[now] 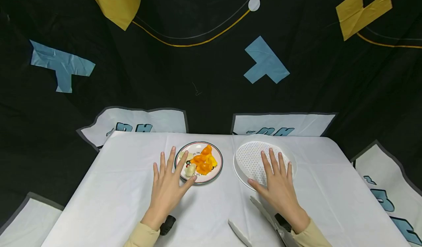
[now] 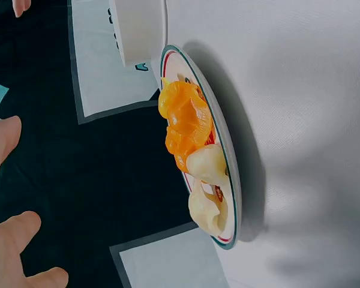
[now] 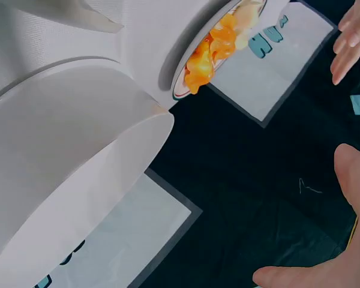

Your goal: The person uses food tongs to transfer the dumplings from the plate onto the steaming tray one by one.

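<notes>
My left hand (image 1: 168, 188) hovers with fingers spread over the near left edge of a small plate (image 1: 192, 147) with a dark-green and red rim. Orange and yellow dumplings (image 1: 202, 164) are heaped on the plate beside pale white dumplings (image 1: 190, 170), also seen in the left wrist view. Fingers spread as well, my right hand (image 1: 280, 186) is over the near side of a round white steamer tray (image 1: 248, 159) with a perforated bottom. Neither hand holds anything. Pale grey tongs (image 1: 263, 210) lie on the cloth near the right wrist, partly hidden by that arm.
A white cloth covers the table (image 1: 125, 181). The plate stands left of the steamer tray, both toward the far edge. Behind the table hangs a black backdrop (image 1: 165, 78) with blue and yellow tape shapes. A second pale tong arm (image 1: 239, 232) reaches the near edge of view.
</notes>
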{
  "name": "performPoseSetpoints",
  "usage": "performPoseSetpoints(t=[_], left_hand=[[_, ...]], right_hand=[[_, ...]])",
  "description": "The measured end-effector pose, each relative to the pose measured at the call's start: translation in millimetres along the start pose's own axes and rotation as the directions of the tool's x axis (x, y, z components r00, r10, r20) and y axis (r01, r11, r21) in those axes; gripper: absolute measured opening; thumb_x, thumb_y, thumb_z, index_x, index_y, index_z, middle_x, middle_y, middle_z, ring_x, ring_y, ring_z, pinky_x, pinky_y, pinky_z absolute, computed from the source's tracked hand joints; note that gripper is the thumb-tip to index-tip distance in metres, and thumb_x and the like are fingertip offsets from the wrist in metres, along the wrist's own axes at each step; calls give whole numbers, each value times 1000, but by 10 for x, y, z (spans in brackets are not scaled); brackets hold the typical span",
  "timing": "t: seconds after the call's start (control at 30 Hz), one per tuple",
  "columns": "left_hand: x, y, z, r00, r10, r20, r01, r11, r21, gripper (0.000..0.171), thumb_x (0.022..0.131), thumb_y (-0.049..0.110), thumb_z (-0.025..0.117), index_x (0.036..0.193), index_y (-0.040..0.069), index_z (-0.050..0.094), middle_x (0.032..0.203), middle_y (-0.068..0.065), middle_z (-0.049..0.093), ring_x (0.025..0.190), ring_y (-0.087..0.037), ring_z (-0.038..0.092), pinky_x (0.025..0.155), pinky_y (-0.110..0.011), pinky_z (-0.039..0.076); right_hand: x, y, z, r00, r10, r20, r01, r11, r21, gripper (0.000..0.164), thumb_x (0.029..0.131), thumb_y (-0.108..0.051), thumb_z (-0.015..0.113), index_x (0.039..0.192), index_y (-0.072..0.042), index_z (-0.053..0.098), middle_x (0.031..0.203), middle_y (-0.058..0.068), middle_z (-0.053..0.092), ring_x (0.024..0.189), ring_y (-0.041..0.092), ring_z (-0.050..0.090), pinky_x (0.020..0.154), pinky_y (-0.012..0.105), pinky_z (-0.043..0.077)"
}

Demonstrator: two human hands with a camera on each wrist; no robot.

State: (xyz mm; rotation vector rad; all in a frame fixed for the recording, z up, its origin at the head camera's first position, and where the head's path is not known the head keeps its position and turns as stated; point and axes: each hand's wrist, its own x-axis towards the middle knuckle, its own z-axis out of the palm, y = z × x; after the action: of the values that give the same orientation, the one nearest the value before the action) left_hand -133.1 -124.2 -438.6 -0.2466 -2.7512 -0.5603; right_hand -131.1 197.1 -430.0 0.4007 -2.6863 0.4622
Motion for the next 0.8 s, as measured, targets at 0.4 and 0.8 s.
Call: performPoseSetpoints(t=[0.4,0.8], left_hand=[[18,-150,17,996,-89,10,88,969,-232,73,90,41,65,151,20,32,154,-17,25,136,-43,27,111,-61,23],[119,-293,79,975,-221,23,207,866,-455,60,90,21,67,141,1,44,140,-23,45,128,-38,43,107,-51,38]], right_hand=[[-144,19,-119,1000,-11,-25,13,996,89,90,85,-52,64,151,-4,25,154,23,20,142,41,8,115,60,6],[-376,86,-268,997,58,-53,-48,982,181,97,81,-39,74,151,0,21,155,17,21,143,30,15,120,38,5]])
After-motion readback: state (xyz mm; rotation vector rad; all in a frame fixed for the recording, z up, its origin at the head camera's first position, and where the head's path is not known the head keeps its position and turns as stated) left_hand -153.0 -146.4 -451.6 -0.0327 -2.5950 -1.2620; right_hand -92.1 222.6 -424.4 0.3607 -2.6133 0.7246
